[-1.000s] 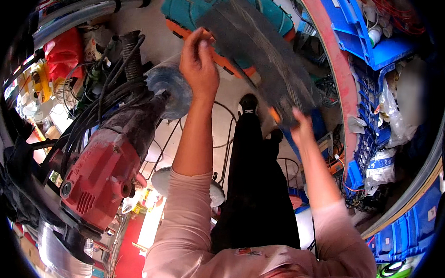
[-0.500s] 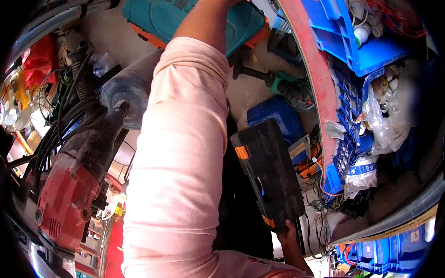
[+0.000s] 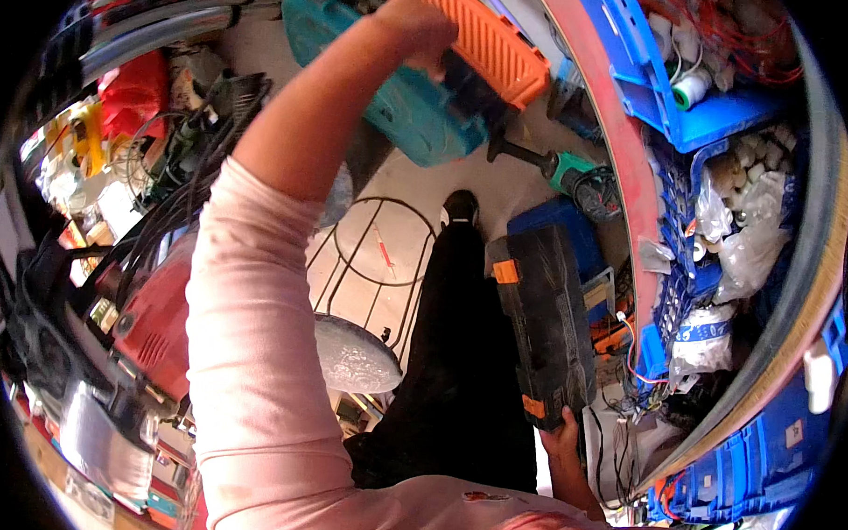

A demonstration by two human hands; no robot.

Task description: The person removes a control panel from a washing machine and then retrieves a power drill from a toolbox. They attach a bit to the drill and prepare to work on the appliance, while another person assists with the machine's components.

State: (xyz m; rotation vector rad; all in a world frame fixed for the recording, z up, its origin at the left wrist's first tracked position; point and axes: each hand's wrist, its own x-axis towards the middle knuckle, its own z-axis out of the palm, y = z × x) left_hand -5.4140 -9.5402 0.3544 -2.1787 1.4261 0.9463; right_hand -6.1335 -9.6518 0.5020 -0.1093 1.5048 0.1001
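Observation:
My left hand [image 3: 415, 29] is at the far end of the view, its bare forearm coming out of a rolled-up pale sleeve. Its fingers curl over the dark middle edge of a teal and orange tool case [image 3: 420, 115], which is tipped up on its side. The exact grip is partly hidden by the back of the hand. At lower right my right hand [image 3: 560, 440] is wrapped round the near end of a long black tool case [image 3: 551, 321] with orange latches. That case hangs tilted beside my black-trousered leg.
A green power tool [image 3: 577, 172] and a blue case [image 3: 561, 228] lie beyond the black case. Blue bins [image 3: 700, 130] with bulbs and plastic bags line the right. A round stool [image 3: 355, 354] with a wire frame stands left of my leg. A red power tool [image 3: 160, 326] is at left.
My left hand has tipped the teal and orange case, so its orange side now shows. The view has shifted, bringing my leg and the stool into sight. The right hand still holds the black case.

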